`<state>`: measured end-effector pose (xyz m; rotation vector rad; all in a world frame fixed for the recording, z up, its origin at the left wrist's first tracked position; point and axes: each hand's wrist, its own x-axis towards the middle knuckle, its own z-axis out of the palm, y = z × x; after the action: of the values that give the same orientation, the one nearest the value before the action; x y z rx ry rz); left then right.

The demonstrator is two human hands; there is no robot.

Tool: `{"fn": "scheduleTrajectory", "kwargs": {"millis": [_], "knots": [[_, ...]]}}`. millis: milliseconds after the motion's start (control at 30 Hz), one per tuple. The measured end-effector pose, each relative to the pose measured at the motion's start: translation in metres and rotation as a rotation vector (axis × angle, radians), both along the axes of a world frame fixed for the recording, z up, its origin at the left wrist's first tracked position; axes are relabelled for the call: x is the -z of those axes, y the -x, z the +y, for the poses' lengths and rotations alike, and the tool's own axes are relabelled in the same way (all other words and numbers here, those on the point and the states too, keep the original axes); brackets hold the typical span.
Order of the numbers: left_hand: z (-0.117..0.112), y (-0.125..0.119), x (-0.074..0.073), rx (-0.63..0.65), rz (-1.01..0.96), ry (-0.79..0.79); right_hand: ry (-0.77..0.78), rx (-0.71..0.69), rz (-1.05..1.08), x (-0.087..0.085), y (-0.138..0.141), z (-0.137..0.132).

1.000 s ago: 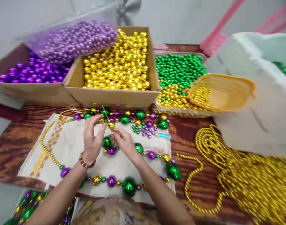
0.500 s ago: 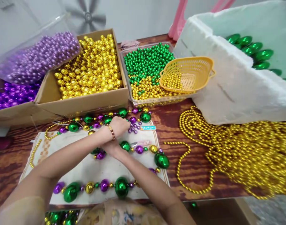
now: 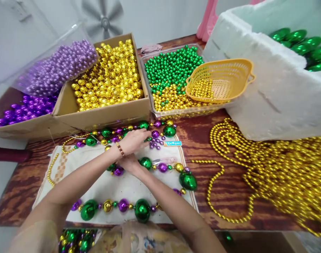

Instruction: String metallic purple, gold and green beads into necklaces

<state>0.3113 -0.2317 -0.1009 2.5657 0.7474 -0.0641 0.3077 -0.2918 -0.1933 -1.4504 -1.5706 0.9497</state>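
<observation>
Wooden table (image 3: 196,135); bead strand (image 3: 123,205), near stretch running left to right.

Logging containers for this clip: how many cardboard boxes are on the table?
2: a purple-bead box at the left and a gold-bead box beside it. Others may be hidden behind.

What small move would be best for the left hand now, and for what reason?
Probably the left hand should pinch one of the small purple beads on the white cloth. They lie in a cluster right beside its fingers, while the right hand is partly covered underneath, so what it holds cannot be seen.
</observation>
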Motion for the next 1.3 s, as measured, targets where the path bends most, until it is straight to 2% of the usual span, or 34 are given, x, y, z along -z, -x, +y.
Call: {"fn": "scheduleTrajectory", "kwargs": {"millis": [133,200,300,400,467,700,1000,1133,1300], "knots": [[-0.010,0.056,-0.028,-0.458,-0.627,0.701,0.043,0.000,0.210,-0.005,-0.006,-0.006],[-0.019,0.089,-0.033,-0.646,-0.931,0.896,0.044,-0.005,0.298,-0.009,-0.009,-0.011],[-0.030,0.131,-0.030,-0.832,-1.278,0.955,0.067,0.003,0.428,-0.015,-0.012,-0.017],[-0.030,0.161,-0.023,-0.952,-1.465,0.978,0.121,0.051,0.618,-0.022,-0.014,-0.021],[-0.028,0.173,-0.018,-0.991,-1.551,1.008,0.127,0.038,0.657,-0.028,-0.014,-0.024],[-0.018,0.185,-0.004,-0.998,-1.685,1.134,0.077,-0.107,0.504,-0.042,-0.014,-0.025],[-0.015,0.188,0.002,-1.020,-1.682,1.173,0.064,-0.138,0.409,-0.047,-0.013,-0.021],[-0.013,0.189,0.005,-1.018,-1.666,1.160,0.076,-0.125,0.393,-0.046,-0.011,-0.023],[-0.013,0.188,0.004,-1.047,-1.600,1.056,0.100,-0.102,0.364,-0.043,-0.010,-0.022]]}}
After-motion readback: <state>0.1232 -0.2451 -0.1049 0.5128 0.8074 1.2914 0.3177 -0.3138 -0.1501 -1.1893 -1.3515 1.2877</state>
